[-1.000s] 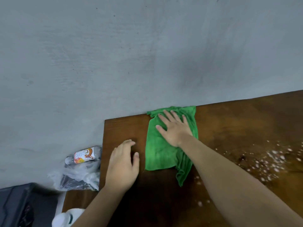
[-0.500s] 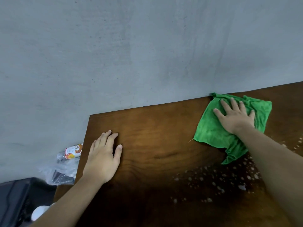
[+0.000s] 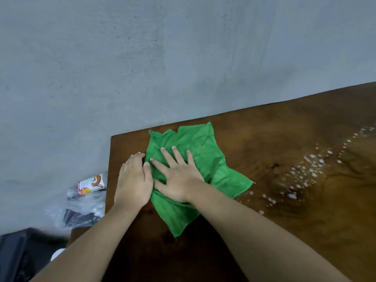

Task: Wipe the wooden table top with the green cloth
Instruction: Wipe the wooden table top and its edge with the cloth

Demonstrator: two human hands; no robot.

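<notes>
Off the table's left edge, down on the floor, a bottle (image 3: 92, 184) lies on its side atop a crumpled clear plastic bag (image 3: 79, 212); its white and orange label carries a brown animal figure and some printed characters too small and blurred to read. A dark, blurred object (image 3: 18, 253) sits at the lower left beside the bag, and a small white thing (image 3: 58, 253) peeks out just behind the left forearm.

Half a second ago the green cloth (image 3: 205, 163) was far along the table's back edge toward the right; now it has come back to the back left corner of the wooden table (image 3: 284, 143), close to the back edge and near the left edge. The right hand (image 3: 179, 180) lies flat on top of it, fingers spread and pressing down, not gripping. The left hand (image 3: 133, 184) rests palm down on the bare wood between the cloth and the left edge, fingers together, its thumb touching the cloth's left border and just beside the right hand's thumb; earlier the two hands were well apart.

A band of white foamy droplets (image 3: 305, 171) runs across the wood to the right of the cloth, reaching toward the right side of the view. A plain grey wall (image 3: 162, 58) stands behind the back edge. Both forearms cross the near part of the table and hide the wood beneath them.
</notes>
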